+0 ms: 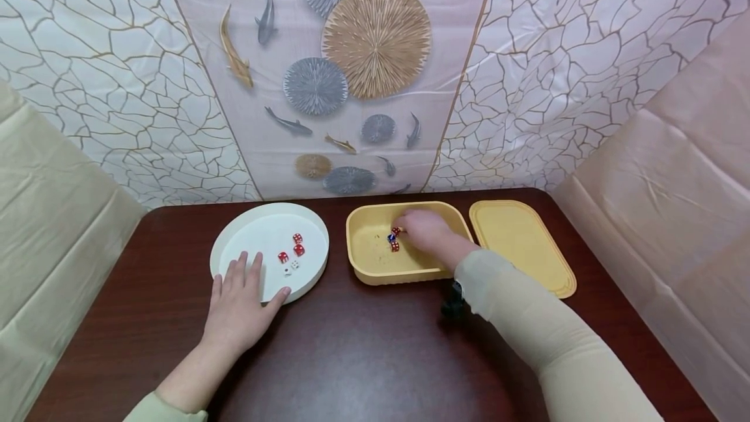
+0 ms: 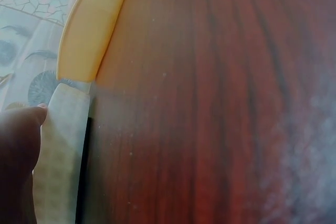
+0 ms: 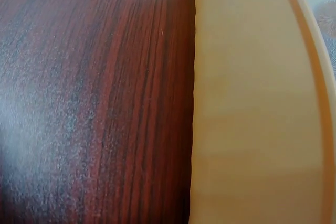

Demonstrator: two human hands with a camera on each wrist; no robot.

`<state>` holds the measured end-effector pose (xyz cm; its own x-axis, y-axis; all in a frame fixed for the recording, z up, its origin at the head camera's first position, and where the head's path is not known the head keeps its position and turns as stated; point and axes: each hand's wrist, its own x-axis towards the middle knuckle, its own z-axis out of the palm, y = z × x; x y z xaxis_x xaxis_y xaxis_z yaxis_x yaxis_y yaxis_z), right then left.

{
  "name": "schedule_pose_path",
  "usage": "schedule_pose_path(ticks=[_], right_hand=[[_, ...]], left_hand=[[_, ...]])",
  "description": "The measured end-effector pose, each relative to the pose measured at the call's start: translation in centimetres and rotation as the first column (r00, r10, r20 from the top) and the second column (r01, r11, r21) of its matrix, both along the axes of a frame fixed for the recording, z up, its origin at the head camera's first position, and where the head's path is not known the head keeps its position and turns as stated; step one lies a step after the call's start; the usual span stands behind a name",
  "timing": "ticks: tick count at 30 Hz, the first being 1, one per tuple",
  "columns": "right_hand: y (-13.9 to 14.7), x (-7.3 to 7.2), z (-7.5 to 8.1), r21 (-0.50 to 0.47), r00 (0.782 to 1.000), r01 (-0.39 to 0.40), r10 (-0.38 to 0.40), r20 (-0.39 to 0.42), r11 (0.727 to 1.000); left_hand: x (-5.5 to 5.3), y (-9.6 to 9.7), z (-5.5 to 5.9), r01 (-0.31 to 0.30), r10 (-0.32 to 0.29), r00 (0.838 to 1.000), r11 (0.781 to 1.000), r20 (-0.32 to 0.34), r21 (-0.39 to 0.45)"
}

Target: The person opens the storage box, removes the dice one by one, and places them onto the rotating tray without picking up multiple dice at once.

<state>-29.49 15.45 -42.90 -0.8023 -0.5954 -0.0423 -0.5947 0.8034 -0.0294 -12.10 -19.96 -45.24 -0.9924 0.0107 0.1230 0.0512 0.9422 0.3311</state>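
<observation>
My left hand [image 1: 239, 308] lies with straight, spread fingers over the near-left rim of a round white tray [image 1: 316, 217]. In the tray are three red dice [image 1: 299, 250] and two white dice [image 1: 295, 265], to the right of the fingertips. My right hand [image 1: 426, 230] reaches down into a yellow rectangular container [image 1: 360, 266]. Its fingertips are at a red die [image 1: 396, 231]; whether they pinch it is hidden. Beside that die are a blue die [image 1: 391, 238] and another red die [image 1: 395, 247]. The right wrist view shows only the container's outer wall [image 3: 257, 103] and the table.
A yellow lid [image 1: 521, 239] lies flat to the right of the container, partly behind the right sleeve [image 1: 527, 311]. Everything stands on a dark reddish wooden table [image 1: 357, 350]. Patterned cloth [image 1: 375, 135] hangs behind it, and pale cloth [image 1: 662, 200] hangs at the sides.
</observation>
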Motion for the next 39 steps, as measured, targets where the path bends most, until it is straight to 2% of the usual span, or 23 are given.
schedule_pose_path(ticks=[13,23,28,32,39], right_hand=[[0.3,0.0,-0.2,-0.057,0.998,0.059,-0.059,0.0,0.997],[0.6,-0.1,1.0,-0.149,0.984,0.176,-0.168,0.065,0.973],[-0.3,-0.1,2.2,-0.274,0.964,0.255,-0.223,0.145,0.927],[-1.6,0.3,3.4,-0.371,0.949,0.292,-0.22,0.224,0.881],[-4.3,0.9,4.3,-0.431,0.936,0.306,-0.185,0.299,0.849]], left_hand=[[0.1,-0.1,-0.1,-0.001,0.001,1.0,1.0,-0.002,0.008],[0.0,-0.2,-0.2,0.006,-0.006,1.0,1.0,-0.008,0.006],[0.0,-0.3,-0.2,0.005,-0.005,1.0,1.0,-0.011,0.01],[0.0,-0.3,-0.1,0.005,-0.005,1.0,1.0,-0.013,0.01],[0.0,-0.3,-0.2,0.004,-0.004,1.0,1.0,-0.017,0.015]])
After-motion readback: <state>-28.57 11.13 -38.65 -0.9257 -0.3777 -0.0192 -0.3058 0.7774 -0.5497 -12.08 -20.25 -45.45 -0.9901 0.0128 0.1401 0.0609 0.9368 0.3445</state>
